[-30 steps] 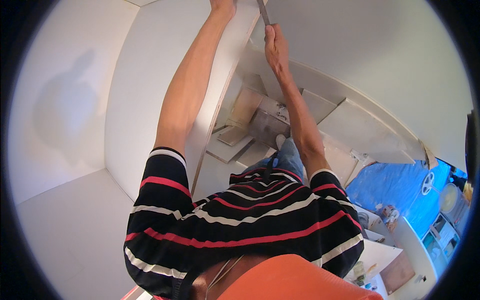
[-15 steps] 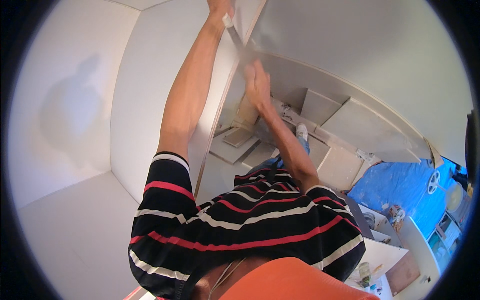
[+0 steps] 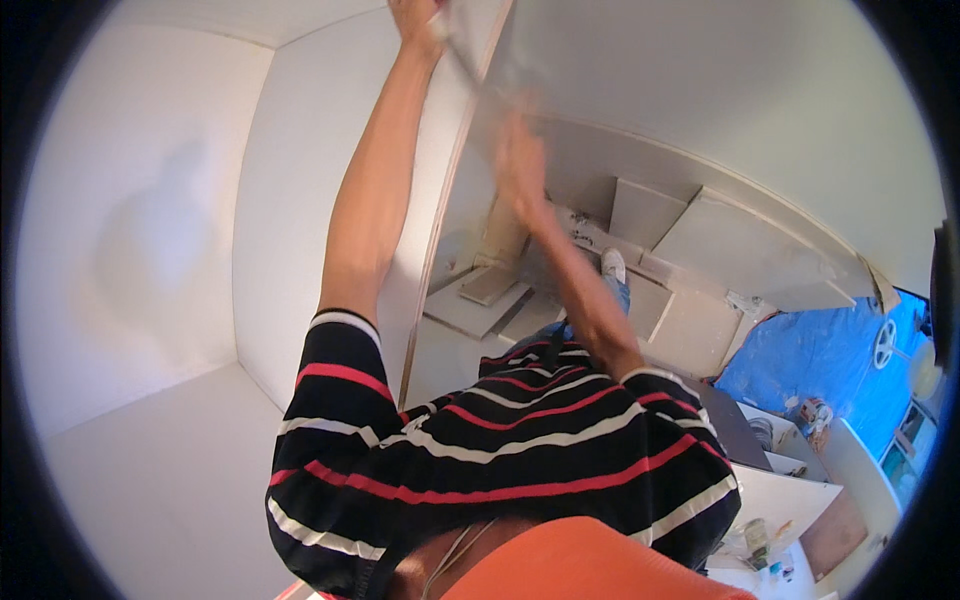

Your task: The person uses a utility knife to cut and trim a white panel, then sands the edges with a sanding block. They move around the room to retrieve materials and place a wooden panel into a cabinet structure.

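High against the white panel (image 3: 330, 150), my left hand (image 3: 414, 24) is at the upper edge of the view. Its fingers look curled, but what they hold is partly out of sight. My right hand (image 3: 521, 170) is smeared by motion, closed round the lower end of a slim dark-shafted tool (image 3: 464, 62). The tool slants up and left, and its pale end comes close to my left hand. Blur hides the tool's exact kind. Between my arms runs the panel's bare brown edge (image 3: 436, 225).
Loose boards (image 3: 480, 305) lie on the floor below, and pale panels (image 3: 735, 240) lean along the right-hand wall. Blue sheeting (image 3: 800, 350) hangs at the right beside a white handwheel (image 3: 884, 343). An open cabinet (image 3: 790, 490) with small items stands at the lower right.
My left hand has shifted slightly up and left in the picture. My right hand is more blurred, and the tool's pale end now overlaps my left hand. The whole view has turned a little.
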Tool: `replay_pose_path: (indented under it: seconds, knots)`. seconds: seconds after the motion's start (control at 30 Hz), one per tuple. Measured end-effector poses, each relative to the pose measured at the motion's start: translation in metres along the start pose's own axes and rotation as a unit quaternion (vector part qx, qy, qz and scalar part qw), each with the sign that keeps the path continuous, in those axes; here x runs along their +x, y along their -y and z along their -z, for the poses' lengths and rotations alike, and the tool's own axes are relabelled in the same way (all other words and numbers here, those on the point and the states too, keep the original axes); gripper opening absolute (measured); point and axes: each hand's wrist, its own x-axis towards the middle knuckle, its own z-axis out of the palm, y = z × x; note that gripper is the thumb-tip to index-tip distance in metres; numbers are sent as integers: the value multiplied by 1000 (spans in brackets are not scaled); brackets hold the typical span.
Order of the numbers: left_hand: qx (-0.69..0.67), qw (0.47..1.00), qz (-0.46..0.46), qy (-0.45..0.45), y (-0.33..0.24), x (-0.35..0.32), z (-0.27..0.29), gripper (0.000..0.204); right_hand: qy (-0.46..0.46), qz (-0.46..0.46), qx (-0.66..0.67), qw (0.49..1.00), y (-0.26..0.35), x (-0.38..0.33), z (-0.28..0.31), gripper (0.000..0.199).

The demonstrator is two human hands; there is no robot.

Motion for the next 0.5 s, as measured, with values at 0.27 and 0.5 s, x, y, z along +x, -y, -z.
replay_pose_path:
  seconds: [0.27, 0.5]
  knots:
    - [-35, 993, 102, -37, 1, 2, 0, 22, -88, -21, -42, 995, -23, 3, 35, 47]
    - [575, 801, -128, 108, 0, -28, -13, 30, -111, -127, 39, 985, -81, -30, 95, 52]
